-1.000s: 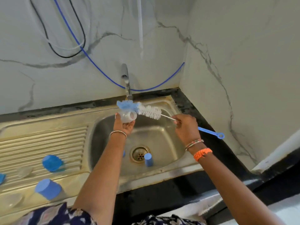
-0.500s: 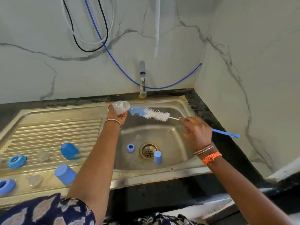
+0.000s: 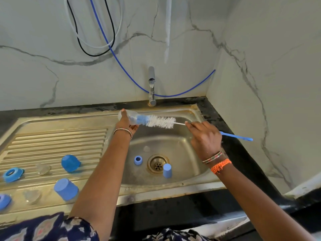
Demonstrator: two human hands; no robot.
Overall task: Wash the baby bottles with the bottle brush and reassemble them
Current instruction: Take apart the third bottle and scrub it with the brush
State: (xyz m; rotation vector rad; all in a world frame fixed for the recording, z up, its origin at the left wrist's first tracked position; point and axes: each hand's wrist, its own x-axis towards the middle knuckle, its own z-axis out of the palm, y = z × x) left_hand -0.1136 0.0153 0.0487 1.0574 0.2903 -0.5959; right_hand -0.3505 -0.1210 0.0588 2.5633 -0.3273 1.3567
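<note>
Navy patterned sleeve (image 3: pixel 52 228), 1 metal bangle (image 3: pixel 123 130), beaded bracelet (image 3: pixel 212 157), orange braided band (image 3: pixel 220 165).

There was only one view, from the camera on my head, so nothing was shared with a second one. It looked forward and down over the sink (image 3: pixel 173 186), which filled the middle of the frame, close enough that both my forearms reached into it from the bottom edge. The wide lens bent the sink's front rim into a curve. Behind the sink it took in the tap (image 3: pixel 151 86) and the marble wall (image 3: pixel 52 75); to the left of the sink, the ribbed draining board (image 3: pixel 52 141); to the right, the dark counter (image 3: pixel 243 162) and the side wall.
</note>
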